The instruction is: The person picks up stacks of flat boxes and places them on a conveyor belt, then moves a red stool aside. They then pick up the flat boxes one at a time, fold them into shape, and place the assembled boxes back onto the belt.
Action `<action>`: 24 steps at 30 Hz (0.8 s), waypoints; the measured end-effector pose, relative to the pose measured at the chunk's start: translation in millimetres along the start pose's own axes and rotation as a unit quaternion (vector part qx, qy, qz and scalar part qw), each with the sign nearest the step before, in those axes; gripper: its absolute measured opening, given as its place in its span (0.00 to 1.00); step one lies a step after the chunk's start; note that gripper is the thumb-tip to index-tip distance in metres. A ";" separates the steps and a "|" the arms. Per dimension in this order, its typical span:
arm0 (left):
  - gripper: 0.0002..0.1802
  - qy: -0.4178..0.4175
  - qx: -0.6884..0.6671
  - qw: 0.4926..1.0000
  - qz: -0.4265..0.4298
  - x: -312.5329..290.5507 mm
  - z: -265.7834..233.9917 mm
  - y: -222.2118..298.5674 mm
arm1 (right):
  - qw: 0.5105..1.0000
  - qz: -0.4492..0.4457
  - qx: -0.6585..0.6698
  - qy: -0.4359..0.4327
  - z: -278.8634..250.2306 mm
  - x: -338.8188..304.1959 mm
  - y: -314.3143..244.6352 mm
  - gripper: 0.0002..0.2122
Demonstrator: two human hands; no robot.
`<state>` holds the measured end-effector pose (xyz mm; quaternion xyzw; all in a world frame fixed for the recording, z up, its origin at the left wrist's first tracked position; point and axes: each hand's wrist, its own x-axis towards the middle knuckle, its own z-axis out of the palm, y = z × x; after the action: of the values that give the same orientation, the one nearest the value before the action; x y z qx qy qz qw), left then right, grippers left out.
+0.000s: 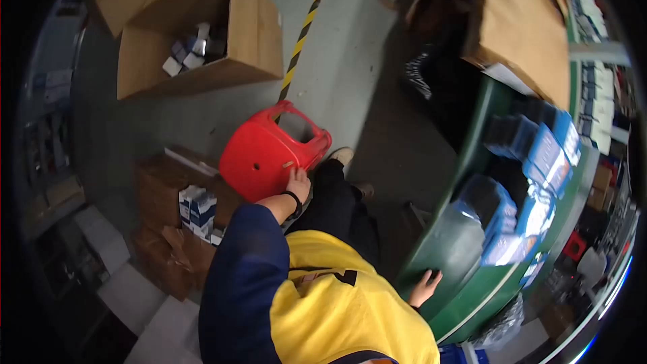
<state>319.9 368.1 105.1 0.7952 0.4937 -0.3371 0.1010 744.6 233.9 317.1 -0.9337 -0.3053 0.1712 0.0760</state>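
My left hand (298,185), with a black band at its wrist, grips the near edge of a red plastic stool (259,155). The stool's square seat has a small hole, and it looks tilted, with an opening between its legs showing on the right side. Over on the right, my right hand (425,288) rests on the edge of a green table (448,246), fingers apart and holding nothing. On that table lie stacks of blue packages in clear wrap (502,222), the nearest ones a little beyond my right hand.
An open cardboard box (256,34) holding small white and blue boxes stands on the floor at far left. Brown cartons (158,192) sit left of the stool. Yellow-black tape (306,27) crosses the floor. A large carton (522,23) and a dark-clothed person (438,87) are at far right.
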 end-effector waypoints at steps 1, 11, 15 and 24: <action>0.21 -0.012 -0.009 1.000 0.003 0.2 9.4 -3.2 | 0.999 -0.026 -0.031 -0.019 7.9 -11.7 -3.8 0.27; 0.21 -0.265 0.168 0.918 0.244 53.1 71.8 3.7 | 0.992 -0.082 -0.089 -0.045 1.1 -30.5 4.5 0.26; 0.22 -0.285 0.241 0.899 0.228 57.5 65.9 10.2 | 0.989 -0.089 -0.099 -0.063 -4.9 -53.7 49.8 0.26; 0.27 -0.315 0.318 0.872 0.201 22.7 -36.5 52.1 | 0.972 -0.167 -0.163 -0.018 16.2 -79.3 123.1 0.29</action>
<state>386.8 376.8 109.2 0.7183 0.1319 -0.6806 0.0584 745.8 88.5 293.4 -0.8661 -0.4821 0.1203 -0.0551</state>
